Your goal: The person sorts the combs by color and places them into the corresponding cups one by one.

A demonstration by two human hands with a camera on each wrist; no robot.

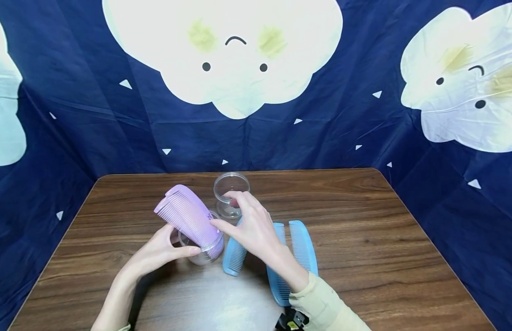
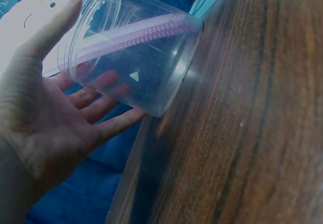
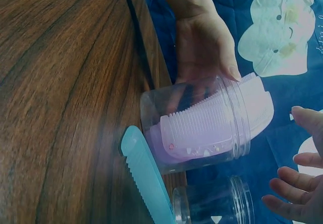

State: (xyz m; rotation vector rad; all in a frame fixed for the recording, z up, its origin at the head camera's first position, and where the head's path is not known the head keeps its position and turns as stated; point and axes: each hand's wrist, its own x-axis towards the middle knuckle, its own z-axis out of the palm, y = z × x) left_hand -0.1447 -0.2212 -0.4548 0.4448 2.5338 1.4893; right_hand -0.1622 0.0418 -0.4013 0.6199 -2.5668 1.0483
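Observation:
My left hand [image 1: 158,250] grips a clear plastic jar [image 1: 201,258], thumb at its rim and fingers along its far side. Purple combs [image 1: 185,214] lean out of that jar toward the left, overlapping one another. Their lower ends sit inside it, as the left wrist view also shows through the clear wall. Beside the jar, my right hand [image 1: 253,227] hovers with fingers spread and nothing in them. In the right wrist view, those fingers [image 3: 290,186] stand apart from the jar's mouth.
A blue comb [image 1: 235,257] lies just right of the held jar. Two more blue combs [image 1: 303,246] are partly under my right forearm. Behind stands a second clear jar [image 1: 231,181]. A blue cloth [image 1: 281,142] with white clouds surrounds the wooden table [image 1: 384,257].

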